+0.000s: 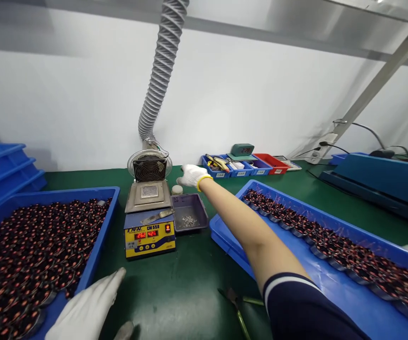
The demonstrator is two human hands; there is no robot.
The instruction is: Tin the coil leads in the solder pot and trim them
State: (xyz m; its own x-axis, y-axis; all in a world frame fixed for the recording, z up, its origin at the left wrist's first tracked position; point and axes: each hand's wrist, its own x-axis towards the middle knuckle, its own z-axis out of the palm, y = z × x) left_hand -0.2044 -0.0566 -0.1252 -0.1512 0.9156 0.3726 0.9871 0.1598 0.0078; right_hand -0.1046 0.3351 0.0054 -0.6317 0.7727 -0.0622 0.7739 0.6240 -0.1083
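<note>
My left hand (90,304), in a white glove, lies by the near right edge of the left blue tray (108,208). Its fingers are stretched out, its thumb stands apart, and nothing shows in it. My right hand (191,176), gloved in white with a yellow cuff, reaches far forward above the bench. Its fingers are curled, and whatever they may hold is hidden. Just below it stands a small jar with a pale lid (177,190). A yellow solder pot (150,238) with red digits carries a flat-bladed tool (157,216). Beside it, a dark bin (204,219) contains silvery scraps.
Many small round black parts (44,236) fill the left tray. Wired parts (317,231) line the right blue tray (221,231). Green-handled pliers (239,314) lie in front. Small bins (274,163), a clock (242,149) and a ribbed duct (161,66) are behind.
</note>
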